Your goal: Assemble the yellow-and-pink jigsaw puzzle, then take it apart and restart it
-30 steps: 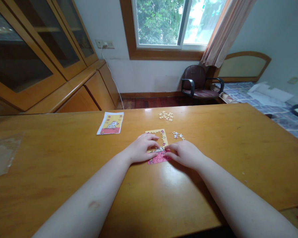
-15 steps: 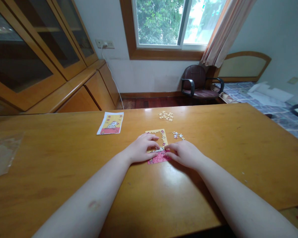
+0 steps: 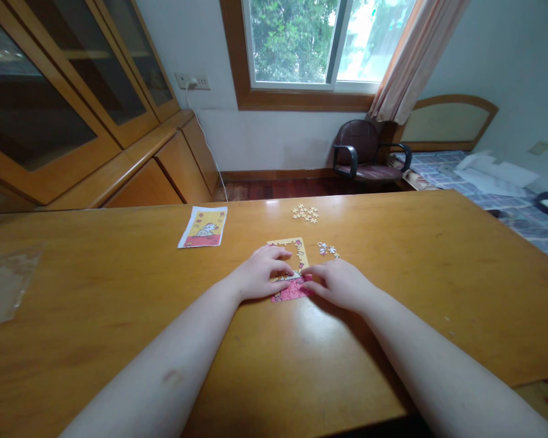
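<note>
A partly assembled jigsaw puzzle (image 3: pixel 293 291) lies on the table between my hands. Its yellow border frames a gap with wood showing through, and pink pieces fill the lower part. My left hand (image 3: pixel 265 272) rests over the puzzle's left side, fingers spread and touching it. From the right, my right hand (image 3: pixel 340 283) reaches onto the edge where pink meets white, its index fingertip on the pieces and its thumb apart below. Any piece under that fingertip is hidden. Just beyond the right hand lie several loose white puzzle pieces (image 3: pixel 332 250).
A pile of yellowish puzzle pieces (image 3: pixel 305 213) lies near the table's far edge. To the left are a printed reference picture (image 3: pixel 205 227) and a clear plastic sheet (image 3: pixel 4 286). Behind the table (image 3: pixel 274 377) stands an office chair (image 3: pixel 363 152).
My right hand's fingers have shifted very slightly on the puzzle. My left hand and the loose pieces stay where they were.
</note>
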A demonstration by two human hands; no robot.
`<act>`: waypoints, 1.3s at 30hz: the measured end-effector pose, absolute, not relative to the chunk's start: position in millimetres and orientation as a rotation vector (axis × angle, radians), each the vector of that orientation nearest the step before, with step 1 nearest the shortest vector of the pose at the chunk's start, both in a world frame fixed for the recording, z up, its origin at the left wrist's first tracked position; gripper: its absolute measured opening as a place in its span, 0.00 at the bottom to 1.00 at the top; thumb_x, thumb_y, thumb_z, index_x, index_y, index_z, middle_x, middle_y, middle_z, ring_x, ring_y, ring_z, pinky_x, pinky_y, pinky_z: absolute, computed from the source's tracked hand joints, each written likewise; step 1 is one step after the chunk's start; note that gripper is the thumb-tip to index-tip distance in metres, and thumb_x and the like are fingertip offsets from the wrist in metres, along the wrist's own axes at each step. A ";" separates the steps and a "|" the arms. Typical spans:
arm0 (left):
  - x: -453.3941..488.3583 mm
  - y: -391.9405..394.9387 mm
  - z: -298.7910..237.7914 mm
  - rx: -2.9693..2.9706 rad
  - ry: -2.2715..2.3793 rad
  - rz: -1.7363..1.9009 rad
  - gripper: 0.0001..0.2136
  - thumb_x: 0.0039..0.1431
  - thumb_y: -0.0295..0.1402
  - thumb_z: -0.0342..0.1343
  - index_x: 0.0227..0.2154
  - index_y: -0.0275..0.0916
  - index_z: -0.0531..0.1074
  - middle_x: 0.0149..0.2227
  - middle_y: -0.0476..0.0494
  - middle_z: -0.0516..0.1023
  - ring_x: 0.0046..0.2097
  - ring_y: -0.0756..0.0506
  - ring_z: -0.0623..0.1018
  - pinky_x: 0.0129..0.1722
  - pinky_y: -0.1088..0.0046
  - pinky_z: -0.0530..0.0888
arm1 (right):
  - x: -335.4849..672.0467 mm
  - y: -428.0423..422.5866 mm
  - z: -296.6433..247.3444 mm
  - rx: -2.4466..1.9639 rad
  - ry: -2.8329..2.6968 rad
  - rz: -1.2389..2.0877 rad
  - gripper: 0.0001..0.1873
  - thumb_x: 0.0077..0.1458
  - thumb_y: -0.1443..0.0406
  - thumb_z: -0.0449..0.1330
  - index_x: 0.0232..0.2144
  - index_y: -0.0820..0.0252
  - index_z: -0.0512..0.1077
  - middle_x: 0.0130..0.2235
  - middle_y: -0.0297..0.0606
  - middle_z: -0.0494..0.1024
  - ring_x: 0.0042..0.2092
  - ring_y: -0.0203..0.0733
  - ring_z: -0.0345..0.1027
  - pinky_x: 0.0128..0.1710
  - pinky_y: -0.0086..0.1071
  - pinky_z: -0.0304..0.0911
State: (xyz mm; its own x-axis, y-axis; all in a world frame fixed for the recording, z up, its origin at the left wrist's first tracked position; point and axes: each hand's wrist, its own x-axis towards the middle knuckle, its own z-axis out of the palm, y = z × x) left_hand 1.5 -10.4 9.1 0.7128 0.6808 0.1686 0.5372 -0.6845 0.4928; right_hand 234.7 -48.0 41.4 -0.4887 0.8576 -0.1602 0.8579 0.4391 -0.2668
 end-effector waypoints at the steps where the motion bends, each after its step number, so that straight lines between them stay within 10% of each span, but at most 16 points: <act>1: 1.6 -10.4 9.0 2.508 0.940 0.480 0.10 0.56 0.40 0.59 0.39 0.47 0.79 0.54 0.42 0.73 0.57 0.38 0.69 0.59 0.55 0.64 | 234.5 -48.3 41.7 1.583 2.666 -0.498 0.21 0.62 0.50 0.52 0.50 0.50 0.74 0.41 0.41 0.82 0.42 0.46 0.75 0.40 0.33 0.62; 22: 1.5 -9.8 8.5 2.523 0.926 0.483 0.11 0.57 0.41 0.58 0.41 0.47 0.79 0.54 0.41 0.72 0.57 0.39 0.69 0.59 0.55 0.64 | 233.9 -49.8 41.5 1.583 2.658 -0.530 0.22 0.61 0.49 0.51 0.50 0.48 0.74 0.40 0.39 0.82 0.41 0.47 0.75 0.39 0.33 0.63; 39: -1.1 -0.4 -4.8 2.343 1.581 0.426 0.26 0.61 0.41 0.49 0.61 0.37 0.60 0.63 0.32 0.62 0.64 0.34 0.61 0.63 0.47 0.56 | 276.8 -19.7 39.2 2.358 2.067 -0.316 0.18 0.61 0.60 0.48 0.42 0.57 0.75 0.42 0.47 0.80 0.42 0.51 0.73 0.34 0.35 0.61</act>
